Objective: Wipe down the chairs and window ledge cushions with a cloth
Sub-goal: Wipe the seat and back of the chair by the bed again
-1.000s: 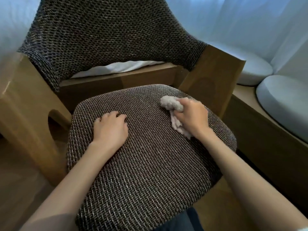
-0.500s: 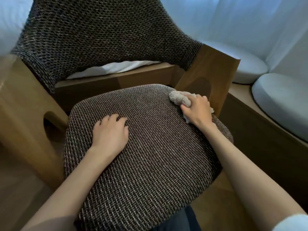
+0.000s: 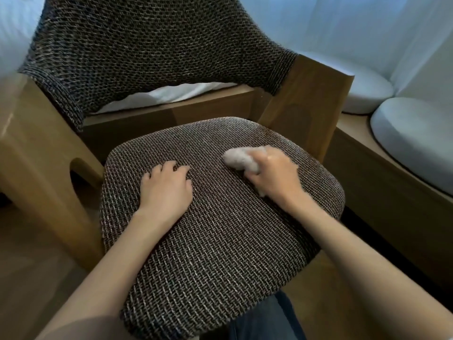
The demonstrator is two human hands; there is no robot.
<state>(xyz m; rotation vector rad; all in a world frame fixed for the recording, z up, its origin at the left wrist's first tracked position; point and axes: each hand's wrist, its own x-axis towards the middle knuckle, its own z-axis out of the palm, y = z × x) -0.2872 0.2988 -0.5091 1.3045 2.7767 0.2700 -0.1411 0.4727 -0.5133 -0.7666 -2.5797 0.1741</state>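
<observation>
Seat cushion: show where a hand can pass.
Bare weave: the back strip of the seat cushion behind both hands, and the front half between the forearms. Crowded mid-seat: left hand rests flat, right hand grips the cloth.

The cloth (image 3: 239, 159) is blurred. Its rear part is hidden under the right hand (image 3: 275, 179), which is also blurred at the fingers. The chair backrest (image 3: 157, 50) is cut off by the top edge. The near window ledge cushion (image 3: 416, 136) is cut off by the right edge. The left forearm (image 3: 117, 261) and right forearm (image 3: 355, 253) are cut off at the lower corners.

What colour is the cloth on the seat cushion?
Pale grey-white, fluffy. The cloth shows best in the head view, gripped by the right hand.
</observation>
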